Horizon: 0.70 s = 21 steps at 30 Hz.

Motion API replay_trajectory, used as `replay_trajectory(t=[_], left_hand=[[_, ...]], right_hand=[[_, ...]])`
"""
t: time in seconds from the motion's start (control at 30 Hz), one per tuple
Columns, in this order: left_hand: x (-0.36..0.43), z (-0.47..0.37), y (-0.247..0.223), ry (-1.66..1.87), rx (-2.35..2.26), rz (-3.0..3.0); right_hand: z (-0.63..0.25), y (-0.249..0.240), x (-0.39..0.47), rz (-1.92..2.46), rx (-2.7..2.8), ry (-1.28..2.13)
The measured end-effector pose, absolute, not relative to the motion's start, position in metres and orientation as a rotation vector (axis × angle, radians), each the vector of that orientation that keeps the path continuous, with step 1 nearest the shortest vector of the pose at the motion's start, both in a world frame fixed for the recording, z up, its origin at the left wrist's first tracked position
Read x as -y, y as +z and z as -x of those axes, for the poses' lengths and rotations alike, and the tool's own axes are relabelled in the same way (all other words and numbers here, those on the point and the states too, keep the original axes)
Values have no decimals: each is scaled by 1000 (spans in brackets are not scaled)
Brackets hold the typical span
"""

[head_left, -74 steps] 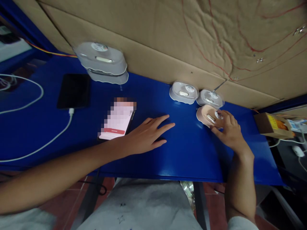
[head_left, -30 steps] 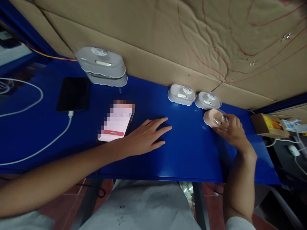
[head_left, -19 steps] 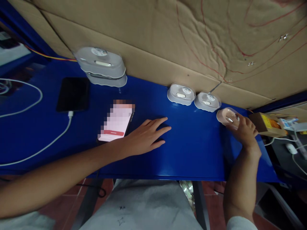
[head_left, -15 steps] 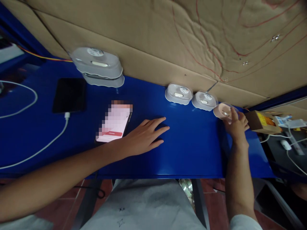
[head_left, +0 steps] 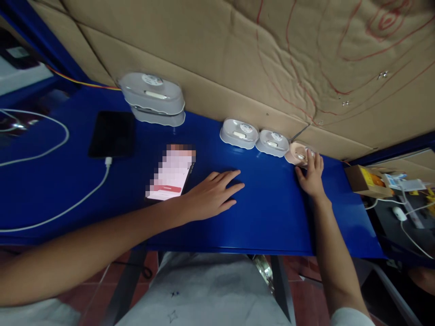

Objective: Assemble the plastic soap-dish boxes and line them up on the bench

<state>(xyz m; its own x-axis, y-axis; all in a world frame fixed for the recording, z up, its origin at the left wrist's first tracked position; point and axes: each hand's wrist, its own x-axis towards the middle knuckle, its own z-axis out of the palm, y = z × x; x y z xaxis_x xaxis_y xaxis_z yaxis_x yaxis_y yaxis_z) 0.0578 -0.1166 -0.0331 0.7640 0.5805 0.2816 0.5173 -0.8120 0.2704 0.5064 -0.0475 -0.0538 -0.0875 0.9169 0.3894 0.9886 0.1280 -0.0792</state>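
Observation:
My right hand (head_left: 311,177) is around the right end of a small pinkish oval container (head_left: 295,153) with a clear lid. Its thumb is at the front and its fingers lie over the lid and far side. Left of this stand two small grey containers with clear lids, a middle one (head_left: 272,144) and a left one (head_left: 239,135), all in a row along the cardboard. My left hand (head_left: 215,195) rests flat on the blue table (head_left: 272,213) with its fingers spread, holding nothing. Beside its wrist lies a lit phone (head_left: 171,174), its screen partly pixelated.
Two larger grey lidded containers (head_left: 154,97) are stacked at the back left. A black device (head_left: 112,133) with a white cable (head_left: 91,192) lies left of the phone. Cardboard (head_left: 204,59) with red lines rises behind. At the right stands an open cardboard box (head_left: 363,181).
The row of three small containers has slid left along the cardboard, with my right hand at its right end. My left hand stays flat on the table. The camera view has shifted slightly.

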Motion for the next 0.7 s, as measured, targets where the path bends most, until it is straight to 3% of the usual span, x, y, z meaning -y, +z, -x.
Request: replay_trajectory(t=[0.2,0.53,0.7], left_hand=[[118,-58,-33,552,-859,-2767],[115,-58,-22,627,-935,-2702],[108,-56,-8,838,-1197,-2555]], right_hand=[[-453,-33,57,1930,2085,-197],[-285,-27,10,1293,2581,-31],[-263,-26,23,1170,2561,21]])
